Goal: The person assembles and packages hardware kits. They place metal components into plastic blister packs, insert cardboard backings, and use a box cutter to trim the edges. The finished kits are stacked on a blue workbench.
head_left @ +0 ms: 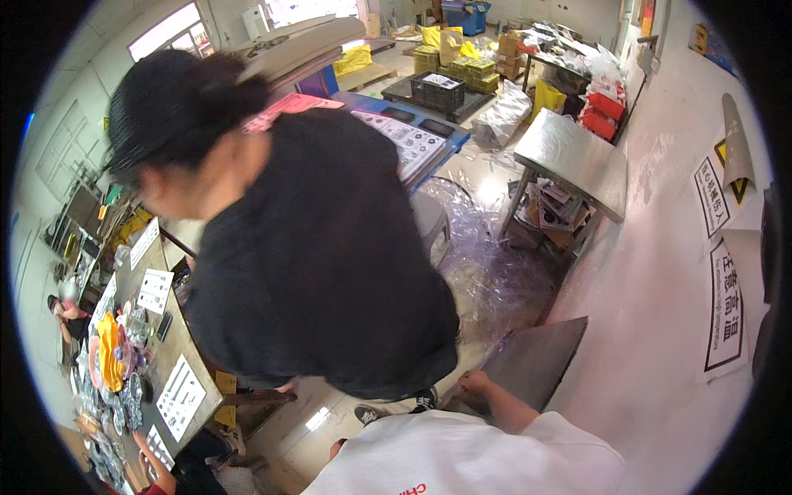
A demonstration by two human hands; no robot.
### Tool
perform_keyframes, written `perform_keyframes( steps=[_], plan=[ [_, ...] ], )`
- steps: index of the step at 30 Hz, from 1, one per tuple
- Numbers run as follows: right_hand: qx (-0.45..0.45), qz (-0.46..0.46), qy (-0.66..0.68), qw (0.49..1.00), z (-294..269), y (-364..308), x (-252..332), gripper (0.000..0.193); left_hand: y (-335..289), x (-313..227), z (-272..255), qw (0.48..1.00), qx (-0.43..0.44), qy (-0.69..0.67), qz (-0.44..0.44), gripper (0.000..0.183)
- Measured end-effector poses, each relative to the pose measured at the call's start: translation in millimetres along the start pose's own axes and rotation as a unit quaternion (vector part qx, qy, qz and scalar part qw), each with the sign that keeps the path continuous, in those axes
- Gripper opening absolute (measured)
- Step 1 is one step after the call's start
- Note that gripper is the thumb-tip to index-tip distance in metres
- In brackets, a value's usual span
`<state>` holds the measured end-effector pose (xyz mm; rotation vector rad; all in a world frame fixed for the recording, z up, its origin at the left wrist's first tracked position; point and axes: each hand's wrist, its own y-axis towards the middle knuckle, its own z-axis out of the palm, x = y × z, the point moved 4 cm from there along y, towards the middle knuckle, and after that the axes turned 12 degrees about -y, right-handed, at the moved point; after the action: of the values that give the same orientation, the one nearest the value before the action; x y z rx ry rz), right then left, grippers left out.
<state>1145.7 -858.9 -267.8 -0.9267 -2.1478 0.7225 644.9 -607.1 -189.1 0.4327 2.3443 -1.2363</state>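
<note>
The right hand (476, 383) is curled into a fist on the near edge of the dark grey panel (536, 359); nothing looks lifted. The left hand is out of sight.

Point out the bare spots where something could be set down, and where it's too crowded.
Free: the steel table by the wall, its top bare, and the dark board beside the right hand. Crowded: the long bench at left, covered with printed sheets and small parts, and the floor with crumpled plastic film.
</note>
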Motion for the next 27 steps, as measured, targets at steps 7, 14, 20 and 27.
perform_keyframes(
  steps=[7, 14, 20, 27],
  plan=[
    [-0.030, 0.114, 0.115, 0.986, 11, -64, -79, 0.033, 45, -44, -1, 0.997, 0.040, 0.018, 0.058, 0.039],
    [-0.039, 0.215, 0.365, 0.905, -37, -111, -67, 0.024, 121, -140, -9, 0.987, 0.062, 0.106, 0.107, 0.044],
    [-0.121, 0.080, 0.532, 0.835, -131, -68, -12, 0.024, 185, -308, -131, 0.972, -0.098, -0.153, 0.152, 0.032],
    [-0.160, -0.095, 0.473, 0.861, -398, 39, 147, 0.032, 341, -520, -426, 0.836, -0.292, -0.354, 0.300, 0.034]
  ],
)
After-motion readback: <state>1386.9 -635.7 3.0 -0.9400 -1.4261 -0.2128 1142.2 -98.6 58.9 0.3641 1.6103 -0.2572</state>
